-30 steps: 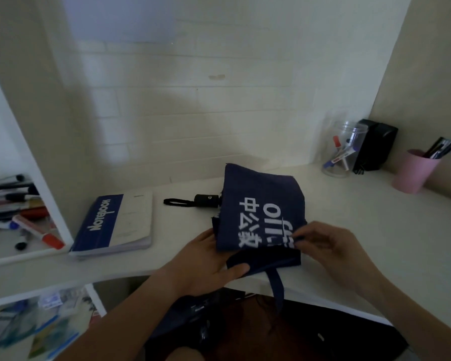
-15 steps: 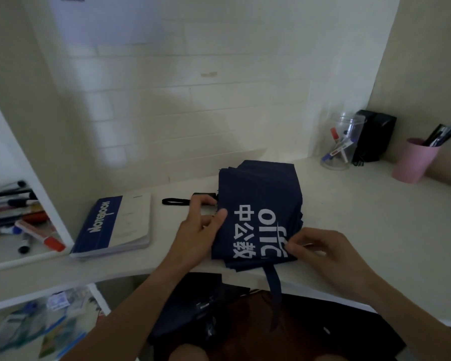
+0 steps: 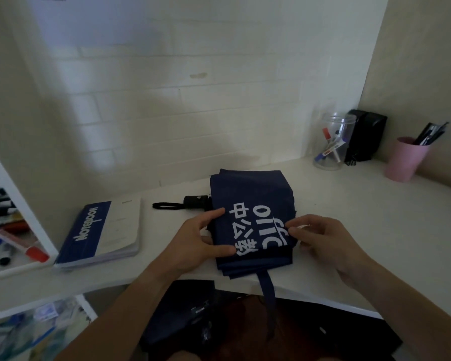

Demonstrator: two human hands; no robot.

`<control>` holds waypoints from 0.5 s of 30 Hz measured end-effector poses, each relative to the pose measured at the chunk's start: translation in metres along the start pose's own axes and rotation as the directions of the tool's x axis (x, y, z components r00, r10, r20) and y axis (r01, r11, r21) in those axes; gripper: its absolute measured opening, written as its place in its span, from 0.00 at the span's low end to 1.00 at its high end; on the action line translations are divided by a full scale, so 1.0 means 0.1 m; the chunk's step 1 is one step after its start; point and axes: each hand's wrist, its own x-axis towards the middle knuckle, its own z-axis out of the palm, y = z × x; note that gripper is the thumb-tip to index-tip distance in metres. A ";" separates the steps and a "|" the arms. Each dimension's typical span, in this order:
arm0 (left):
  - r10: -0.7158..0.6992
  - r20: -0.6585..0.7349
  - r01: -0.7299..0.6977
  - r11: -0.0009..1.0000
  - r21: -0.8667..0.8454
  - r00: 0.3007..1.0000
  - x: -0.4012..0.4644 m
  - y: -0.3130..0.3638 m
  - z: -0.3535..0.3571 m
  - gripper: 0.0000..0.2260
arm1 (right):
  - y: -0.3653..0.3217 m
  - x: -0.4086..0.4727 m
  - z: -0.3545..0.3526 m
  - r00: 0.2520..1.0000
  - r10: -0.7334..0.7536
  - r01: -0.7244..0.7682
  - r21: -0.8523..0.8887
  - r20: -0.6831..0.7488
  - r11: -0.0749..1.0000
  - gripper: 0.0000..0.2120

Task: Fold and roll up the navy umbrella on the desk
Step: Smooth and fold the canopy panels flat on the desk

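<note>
The navy umbrella point(image 3: 253, 194) lies on the white desk point(image 3: 375, 217), its canopy folded into a flat stack of pleats with white lettering on top. Its black handle point(image 3: 195, 201) and wrist loop stick out to the left. A navy closing strap point(image 3: 267, 290) hangs over the desk's front edge. My left hand point(image 3: 195, 241) grips the canopy's left edge, thumb on top near the lettering and fingers along the side. My right hand point(image 3: 323, 241) pinches the right edge of the fabric between thumb and fingertips.
A blue and white notebook point(image 3: 102, 230) lies left of the umbrella. A clear jar of markers point(image 3: 332, 144), a black box point(image 3: 365, 134) and a pink cup of pens point(image 3: 406, 158) stand at the back right. A shelf with markers point(image 3: 11, 230) is at the far left.
The folded canopy has been laid flatter on the desk. My left hand slid from the handle side down onto the canopy's left edge, and my right hand shifted up along the right edge.
</note>
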 end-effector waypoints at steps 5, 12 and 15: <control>-0.047 0.027 0.046 0.999 0.021 0.999 -0.03 0.01 -0.08 0.42 | 0.00 -0.03 -0.03 0.998 -0.042 0.045 -0.083 0.044 0.996 0.11; -0.080 0.083 0.066 0.985 0.159 0.993 -0.13 0.05 -0.09 0.44 | 0.01 -0.02 0.01 0.981 -0.055 0.148 -0.535 0.185 0.832 0.28; -0.080 0.089 0.054 0.962 0.269 0.993 -0.13 0.04 -0.10 0.47 | -0.05 0.01 0.03 0.974 0.008 0.135 -0.611 0.226 0.780 0.38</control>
